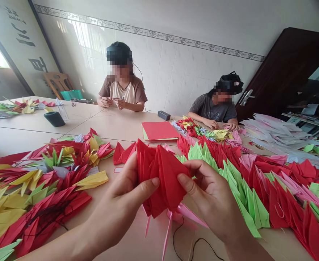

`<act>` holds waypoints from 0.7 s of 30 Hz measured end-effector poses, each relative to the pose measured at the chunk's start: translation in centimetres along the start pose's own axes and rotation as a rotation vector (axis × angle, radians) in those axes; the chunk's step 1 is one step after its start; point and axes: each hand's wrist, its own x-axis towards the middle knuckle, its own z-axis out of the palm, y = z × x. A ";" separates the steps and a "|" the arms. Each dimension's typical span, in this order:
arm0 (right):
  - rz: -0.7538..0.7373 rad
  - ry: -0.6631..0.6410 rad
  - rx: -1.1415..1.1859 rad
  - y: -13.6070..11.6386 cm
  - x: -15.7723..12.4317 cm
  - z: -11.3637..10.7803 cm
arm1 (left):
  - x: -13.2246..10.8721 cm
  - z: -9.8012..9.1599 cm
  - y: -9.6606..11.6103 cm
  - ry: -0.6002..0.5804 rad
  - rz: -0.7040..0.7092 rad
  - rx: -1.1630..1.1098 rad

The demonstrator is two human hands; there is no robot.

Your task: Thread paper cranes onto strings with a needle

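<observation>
A bundle of folded red paper pieces (159,177) is held up in front of me between both hands. My left hand (116,203) grips its left side, with the thumb across the front. My right hand (213,195) pinches the bundle's right edge between thumb and fingers. Pointed pink paper pieces (190,214) show below and behind the bundle. On the table under my hands lies a loose black thread (202,239). Just behind the bundle, another red folded piece (123,153) rests on the table.
Mixed coloured paper pieces (58,159) lie at left. Rows of green folded pieces (243,192) and red ones (276,199) lie at right. Red sheets (159,130), a black box (164,115) and a dark cylinder (54,119) sit farther back. Two people work across the table (102,127).
</observation>
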 end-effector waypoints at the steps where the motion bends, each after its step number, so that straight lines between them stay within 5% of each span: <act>1: 0.008 0.000 0.019 0.0 0.1 -0.1 | 0.0 0.0 0.0 0.007 0.003 0.003; 7: -0.021 -0.005 0.228 -0.4 -0.2 -1.0 | 0.2 0.1 0.2 0.075 -0.014 0.047; 12: -0.460 0.244 -0.139 -0.5 -1.4 -0.3 | 0.4 0.2 -0.2 0.127 -0.042 0.065; 16: -0.731 0.093 -0.485 0.3 -1.7 1.5 | 0.3 0.6 -0.6 0.124 -0.073 0.046; 21: -0.654 -0.005 -0.519 0.9 -1.8 2.6 | 0.2 1.2 -0.4 0.202 -0.137 -0.058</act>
